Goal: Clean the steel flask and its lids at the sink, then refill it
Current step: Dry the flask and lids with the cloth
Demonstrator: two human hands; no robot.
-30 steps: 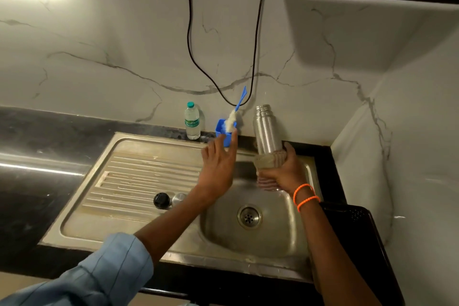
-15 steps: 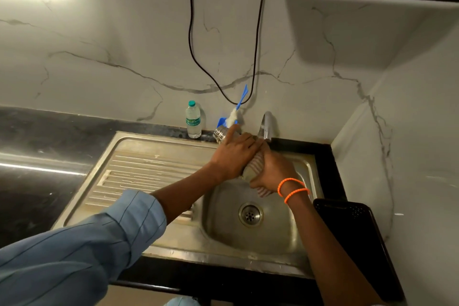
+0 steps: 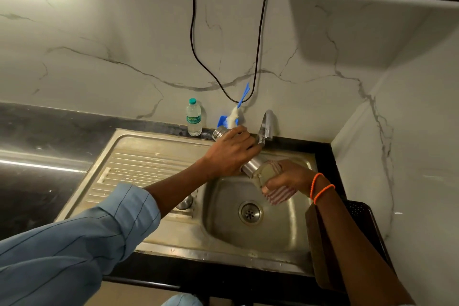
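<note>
Nearest the camera: sink [image 3: 173, 248] rim, drain [image 3: 250, 213] in the bowl, one steel lid [image 3: 185, 202] on the drainboard, half hidden under the left forearm. Black rack [image 3: 360, 208] at right.

Mid-scene, over the bowl: steel flask [image 3: 252, 165] now lying tilted, mouth end up-left near the far rim, base end down-right. A second ago stood upright in the right hand alone, left hand reaching free; half a second ago both hands closed on it. Left hand [image 3: 231, 154] wrapped over the upper body, fingers curled round it. Right hand [image 3: 285, 179] at the base end, fingers curled round a striped cloth [image 3: 280, 195] that covers the base; exact finger contact under the cloth not visible.

Reading: moved from holding to a two-hand scrub or wipe of the outer wall. Still in the cleaning stage; refill not started.

Far side: tap [image 3: 267, 126] just beyond the left fingertips, no water visible. Blue brush [image 3: 238, 109] in its blue holder, small water bottle [image 3: 193, 118], against the marble wall.
</note>
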